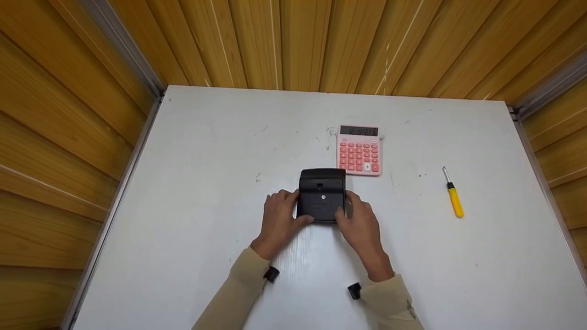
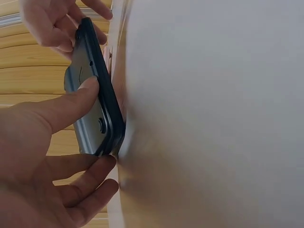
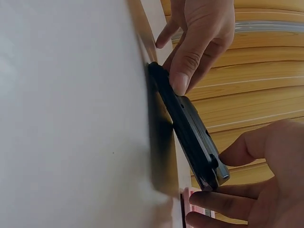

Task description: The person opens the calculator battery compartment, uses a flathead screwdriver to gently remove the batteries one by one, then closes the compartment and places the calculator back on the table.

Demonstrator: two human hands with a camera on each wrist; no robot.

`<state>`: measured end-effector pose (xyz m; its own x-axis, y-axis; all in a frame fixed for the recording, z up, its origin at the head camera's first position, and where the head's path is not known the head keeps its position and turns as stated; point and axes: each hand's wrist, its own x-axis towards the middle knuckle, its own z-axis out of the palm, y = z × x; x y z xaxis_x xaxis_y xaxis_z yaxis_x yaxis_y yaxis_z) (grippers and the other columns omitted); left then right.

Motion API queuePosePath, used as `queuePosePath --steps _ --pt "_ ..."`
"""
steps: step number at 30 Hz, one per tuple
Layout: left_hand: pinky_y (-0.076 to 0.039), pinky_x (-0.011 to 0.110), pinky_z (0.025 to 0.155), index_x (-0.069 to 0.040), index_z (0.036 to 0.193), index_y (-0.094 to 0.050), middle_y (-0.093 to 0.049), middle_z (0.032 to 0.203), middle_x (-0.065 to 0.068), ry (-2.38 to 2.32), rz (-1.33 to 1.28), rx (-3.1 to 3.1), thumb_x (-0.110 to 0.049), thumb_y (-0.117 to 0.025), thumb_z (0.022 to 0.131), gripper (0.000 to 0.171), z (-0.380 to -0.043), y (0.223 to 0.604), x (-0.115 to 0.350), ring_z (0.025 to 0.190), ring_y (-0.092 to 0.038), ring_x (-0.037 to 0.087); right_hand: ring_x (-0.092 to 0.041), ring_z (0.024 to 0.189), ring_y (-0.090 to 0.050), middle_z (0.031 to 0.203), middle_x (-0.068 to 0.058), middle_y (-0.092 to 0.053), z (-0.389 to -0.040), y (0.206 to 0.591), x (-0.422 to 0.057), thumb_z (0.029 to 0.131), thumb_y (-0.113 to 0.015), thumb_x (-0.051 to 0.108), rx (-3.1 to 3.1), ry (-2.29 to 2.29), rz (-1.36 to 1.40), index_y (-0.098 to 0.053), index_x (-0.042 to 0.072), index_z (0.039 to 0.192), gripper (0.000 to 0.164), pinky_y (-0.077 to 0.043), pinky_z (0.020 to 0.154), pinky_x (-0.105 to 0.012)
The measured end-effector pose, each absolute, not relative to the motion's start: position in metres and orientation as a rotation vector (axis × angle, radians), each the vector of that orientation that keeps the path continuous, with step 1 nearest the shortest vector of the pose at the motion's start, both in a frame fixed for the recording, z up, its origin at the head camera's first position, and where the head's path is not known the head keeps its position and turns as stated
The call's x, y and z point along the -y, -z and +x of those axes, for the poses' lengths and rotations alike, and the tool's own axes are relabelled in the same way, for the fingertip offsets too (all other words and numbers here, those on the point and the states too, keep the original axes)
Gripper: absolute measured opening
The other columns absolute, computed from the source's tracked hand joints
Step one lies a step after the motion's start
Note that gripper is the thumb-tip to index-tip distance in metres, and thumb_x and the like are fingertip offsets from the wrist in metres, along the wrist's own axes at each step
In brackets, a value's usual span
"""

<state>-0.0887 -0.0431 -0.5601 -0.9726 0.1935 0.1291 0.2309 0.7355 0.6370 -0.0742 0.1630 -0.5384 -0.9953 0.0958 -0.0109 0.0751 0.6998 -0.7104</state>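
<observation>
A flat black calculator-shaped device (image 1: 316,208) lies back side up, showing a bright round spot like a screw and a small notch. My left hand (image 1: 277,217) holds its left side, thumb on the lower left corner and fingers at the edge. On the opposite side my right hand (image 1: 362,229) grips it, thumb on the top face and fingers round the right edge. In the right wrist view the device (image 3: 190,133) is tilted, its right-hand side raised off the table and its other end low near the surface. Its front face is hidden.
A pink calculator (image 1: 359,151) lies face up just beyond the black device. To the right is a screwdriver (image 1: 454,197) with a yellow handle. The white table (image 1: 192,183) meets wood-patterned walls (image 1: 302,46) at the back and sides.
</observation>
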Motion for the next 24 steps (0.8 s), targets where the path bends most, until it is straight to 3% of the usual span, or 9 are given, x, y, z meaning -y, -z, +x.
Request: queuePosePath --steps 6,11,14,18,24 --pt "-0.031 0.062 0.118 0.003 0.141 -0.066 -0.066 0.117 0.013 1.098 -0.328 2.861 -0.030 -0.092 0.085 0.070 -0.088 0.561 0.045 0.114 -0.060 0.034 -0.047 0.137 -0.052 0.145 -0.030 -0.058 -0.075 0.549 -0.167 0.096 -0.070 0.009 2.884 -1.163 -0.090 -0.059 -0.011 0.142 0.051 -0.042 0.112 -0.058" --pt "-0.033 0.055 0.119 0.000 0.138 -0.068 -0.067 0.116 0.009 1.107 -0.287 2.854 -0.024 -0.093 0.085 0.063 -0.089 0.561 0.044 0.114 -0.061 0.031 -0.050 0.135 -0.051 0.143 -0.033 -0.056 -0.075 0.554 -0.170 0.095 -0.074 0.012 2.888 -1.086 -0.039 -0.065 -0.011 0.136 0.047 -0.042 0.110 -0.061" --pt "-0.032 0.057 0.119 0.000 0.136 -0.069 -0.068 0.119 0.010 1.100 -0.271 2.863 -0.023 -0.093 0.085 0.061 -0.089 0.561 0.044 0.117 -0.061 0.032 -0.051 0.132 -0.053 0.140 -0.033 -0.057 -0.076 0.556 -0.171 0.095 -0.076 0.011 2.876 -1.027 0.016 -0.067 -0.011 0.133 0.045 -0.044 0.107 -0.062" --pt "-0.031 0.063 0.118 -0.002 0.137 -0.066 -0.066 0.127 0.012 1.002 -0.289 2.912 -0.028 -0.091 0.087 0.061 -0.089 0.560 0.044 0.125 -0.058 0.034 -0.052 0.131 -0.054 0.140 -0.035 -0.057 -0.077 0.558 -0.174 0.095 -0.078 0.014 2.893 -0.914 0.097 -0.066 -0.012 0.131 0.046 -0.043 0.108 -0.062" --pt "-0.033 0.063 0.116 -0.001 0.140 -0.063 -0.056 0.144 0.018 0.793 -0.346 3.011 -0.043 -0.083 0.094 0.065 -0.090 0.558 0.050 0.136 -0.050 0.037 -0.051 0.135 -0.051 0.144 -0.034 -0.054 -0.081 0.557 -0.177 0.098 -0.078 0.022 2.968 -0.809 0.147 -0.064 -0.010 0.135 0.051 -0.041 0.110 -0.063"
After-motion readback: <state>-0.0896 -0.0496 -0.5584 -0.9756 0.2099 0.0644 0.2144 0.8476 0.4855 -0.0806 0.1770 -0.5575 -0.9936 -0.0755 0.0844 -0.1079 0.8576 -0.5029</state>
